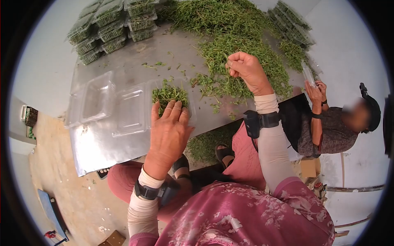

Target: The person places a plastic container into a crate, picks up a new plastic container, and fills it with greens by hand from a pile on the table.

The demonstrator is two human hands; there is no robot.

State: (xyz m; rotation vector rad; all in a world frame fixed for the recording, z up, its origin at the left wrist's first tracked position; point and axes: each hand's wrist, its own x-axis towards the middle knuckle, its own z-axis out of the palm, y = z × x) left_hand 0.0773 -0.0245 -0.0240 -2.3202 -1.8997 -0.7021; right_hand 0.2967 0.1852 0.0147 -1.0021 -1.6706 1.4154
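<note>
My left hand [169,129] lies with fingers stretched over the leafy greens [169,91] in a clear plastic clamshell box [191,107]. Its fingertips rest on the greens. The box's lid [130,107] is folded open to the left, flat on the metal table [119,153]. My right hand [248,69] is raised over the large pile of greens [258,53], thumb and fingers pinched together. Whatever is between those fingertips is too small to make out.
Another open clear box [98,96] lies at the left. Filled boxes [111,24] stand stacked at the back left, with more filled boxes [291,24] at the back right. A co-worker [334,127] at the right holds a clear container [308,74]. Loose sprigs [154,64] are scattered on the table.
</note>
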